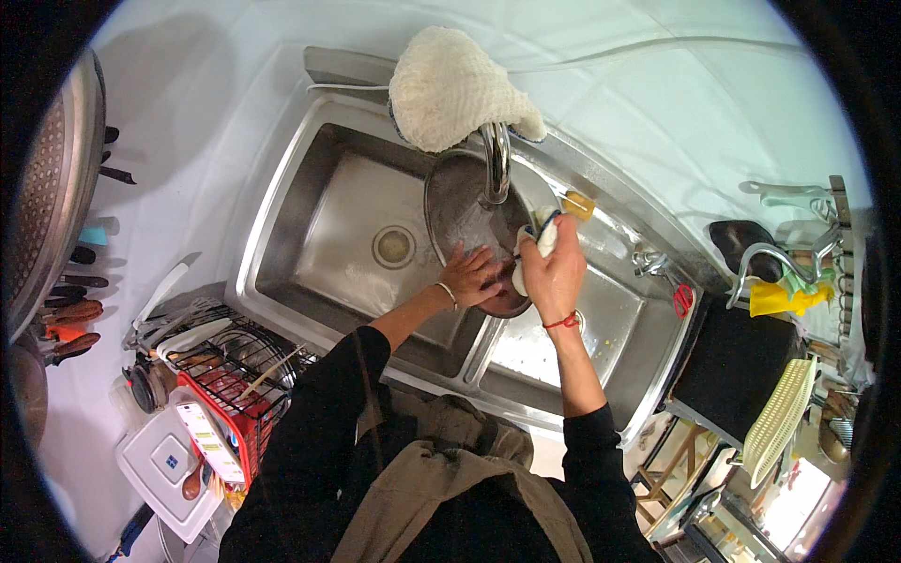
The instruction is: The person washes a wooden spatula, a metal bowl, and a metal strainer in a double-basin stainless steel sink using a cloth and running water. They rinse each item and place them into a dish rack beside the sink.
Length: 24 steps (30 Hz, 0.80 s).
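Note:
A round metal pan or bowl is tilted beneath the chrome faucet, over the divider of a steel double sink. My left hand lies with spread fingers against its inner surface near the lower edge. At the pan's right rim, my right hand grips a white cloth with dark blue edging. Part of the cloth and the fingers' far side are hidden. A cream cloth hangs over the top of the faucet.
A yellow sponge and red-handled scissors are by the sink's back and right edges. At left stand a black wire rack with utensils, a red basket and a white lid. A pale strainer basket is at right.

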### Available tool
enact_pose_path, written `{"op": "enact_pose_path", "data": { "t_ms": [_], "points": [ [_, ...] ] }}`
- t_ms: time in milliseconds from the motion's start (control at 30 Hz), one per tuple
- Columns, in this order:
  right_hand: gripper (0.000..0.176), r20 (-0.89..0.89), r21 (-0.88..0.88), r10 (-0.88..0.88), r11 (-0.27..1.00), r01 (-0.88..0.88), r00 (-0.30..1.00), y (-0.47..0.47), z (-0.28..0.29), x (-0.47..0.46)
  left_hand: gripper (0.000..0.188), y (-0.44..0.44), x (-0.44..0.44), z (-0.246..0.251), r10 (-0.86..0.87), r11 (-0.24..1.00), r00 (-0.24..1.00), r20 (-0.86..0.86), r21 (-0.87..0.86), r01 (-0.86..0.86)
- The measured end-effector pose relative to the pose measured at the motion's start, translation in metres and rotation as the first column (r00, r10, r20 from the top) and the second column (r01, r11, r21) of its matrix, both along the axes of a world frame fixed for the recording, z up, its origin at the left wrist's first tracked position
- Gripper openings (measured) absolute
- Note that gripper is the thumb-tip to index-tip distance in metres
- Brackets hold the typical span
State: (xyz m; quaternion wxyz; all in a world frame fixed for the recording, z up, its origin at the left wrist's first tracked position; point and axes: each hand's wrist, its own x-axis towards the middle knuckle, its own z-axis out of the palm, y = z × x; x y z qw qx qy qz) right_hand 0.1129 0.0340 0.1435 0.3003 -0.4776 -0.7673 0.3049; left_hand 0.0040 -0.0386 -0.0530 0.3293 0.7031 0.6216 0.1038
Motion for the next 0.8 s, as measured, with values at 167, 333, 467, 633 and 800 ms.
{"op": "enact_pose_path", "data": {
  "t_ms": [167, 333, 467, 633, 800],
  "points": [
    [0.028, 0.063, 0.047, 0.063, 0.997, -0.066, 0.996, -0.009, -0.003, -0.006, 0.062, 0.022, -0.027, -0.003, 0.566, 0.78, 0.823, 0.038, 0.299, -0.55],
    [0.027, 0.018, 0.012, 0.102, 0.995, -0.102, 0.995, -0.021, -0.019, -0.013, 0.061, 0.051, -0.021, 0.056, 0.265, 0.797, -0.604, 0.752, -0.523, -0.302],
    [0.025, -0.01, -0.129, 0.26, 0.957, -0.259, 0.965, -0.024, -0.026, 0.0, 0.025, 0.043, -0.019, 0.107, 0.39, 0.664, -0.612, 0.687, -0.671, -0.33],
    [0.025, -0.158, -0.537, 0.271, 0.784, -0.312, 0.95, -0.002, -0.003, 0.034, 0.023, 0.026, -0.023, 0.1, 0.543, 0.491, -0.484, 0.687, -0.727, -0.481],
    [0.035, 0.055, 0.064, 0.481, 0.873, -0.484, 0.875, 0.015, -0.015, 0.007, 0.047, 0.026, -0.031, 0.08, 0.713, 0.623, 0.423, 0.559, -0.228, -0.748]
  ]
}}
